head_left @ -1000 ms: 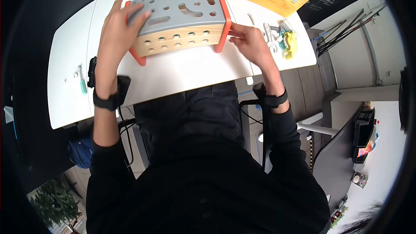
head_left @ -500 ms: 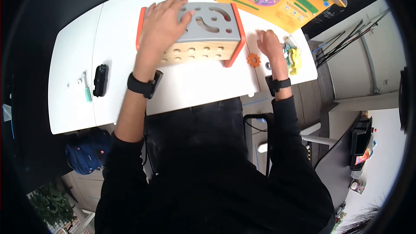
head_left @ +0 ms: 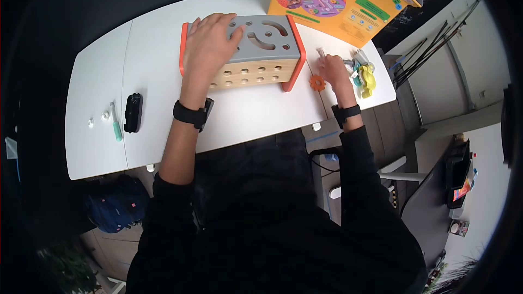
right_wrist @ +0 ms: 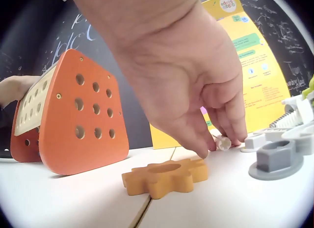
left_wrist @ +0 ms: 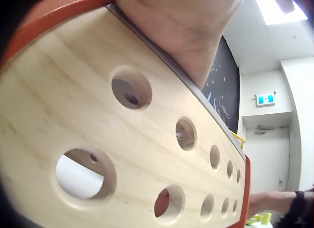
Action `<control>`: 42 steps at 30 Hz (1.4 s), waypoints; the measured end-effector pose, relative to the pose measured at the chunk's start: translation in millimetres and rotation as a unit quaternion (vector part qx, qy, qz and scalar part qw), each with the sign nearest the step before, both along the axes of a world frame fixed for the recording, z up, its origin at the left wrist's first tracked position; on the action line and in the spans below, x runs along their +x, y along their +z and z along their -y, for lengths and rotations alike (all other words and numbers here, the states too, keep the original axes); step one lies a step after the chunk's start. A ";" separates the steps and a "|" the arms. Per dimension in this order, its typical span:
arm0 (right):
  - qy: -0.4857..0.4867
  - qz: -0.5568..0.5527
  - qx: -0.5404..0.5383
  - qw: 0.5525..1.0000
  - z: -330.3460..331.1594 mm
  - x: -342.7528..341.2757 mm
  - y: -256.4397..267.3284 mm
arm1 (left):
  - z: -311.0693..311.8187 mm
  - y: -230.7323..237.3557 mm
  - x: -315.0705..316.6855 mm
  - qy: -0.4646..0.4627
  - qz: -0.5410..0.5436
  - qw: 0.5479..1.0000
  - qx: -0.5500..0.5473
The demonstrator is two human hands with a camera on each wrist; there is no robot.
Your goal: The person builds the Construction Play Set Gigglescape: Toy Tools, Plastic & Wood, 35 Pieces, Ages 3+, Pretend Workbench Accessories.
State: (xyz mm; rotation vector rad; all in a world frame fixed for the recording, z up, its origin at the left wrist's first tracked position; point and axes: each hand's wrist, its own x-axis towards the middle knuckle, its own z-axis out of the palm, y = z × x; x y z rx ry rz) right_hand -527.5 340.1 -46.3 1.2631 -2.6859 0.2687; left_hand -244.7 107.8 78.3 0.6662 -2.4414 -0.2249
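Note:
A toy workbench [head_left: 256,71] with a grey perforated top, a pale wood side and orange-red ends stands on the white table. My left hand [head_left: 210,43] rests on the left part of that top, fingers extended and hiding several holes. In the right wrist view, my right hand [right_wrist: 196,85] reaches down to the tabletop, its thumb and fingers pinching a small white bolt-like piece [right_wrist: 223,142]. An orange toy gear [right_wrist: 164,178] lies flat just in front of that hand, between it and the workbench's orange end panel [right_wrist: 88,115].
Grey, teal and yellow toy parts [head_left: 366,80] lie right of the right hand. An orange-yellow box [head_left: 338,5] stands behind. On the left are a black case [head_left: 133,112], a teal-handled screwdriver [head_left: 116,125] and small white pieces [head_left: 105,115].
The left hand has moved from the workbench's left end onto its top. The right hand has left the right end panel and gone to the white piece. The orange gear has come into view.

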 end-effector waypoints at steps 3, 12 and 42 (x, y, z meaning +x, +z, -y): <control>-0.002 0.016 -0.002 1.000 3.5 10.3 10.8 | 1.3 -1.2 -0.2 -0.003 -0.002 1.000 -0.002; -0.052 0.004 0.042 0.998 12.2 30.7 29.5 | 4.3 -5.2 -1.6 -0.007 -0.023 1.000 -0.012; 0.075 0.345 -0.366 0.861 -37.9 73.3 97.1 | 2.9 1.3 -0.8 -0.060 -0.073 0.995 -0.034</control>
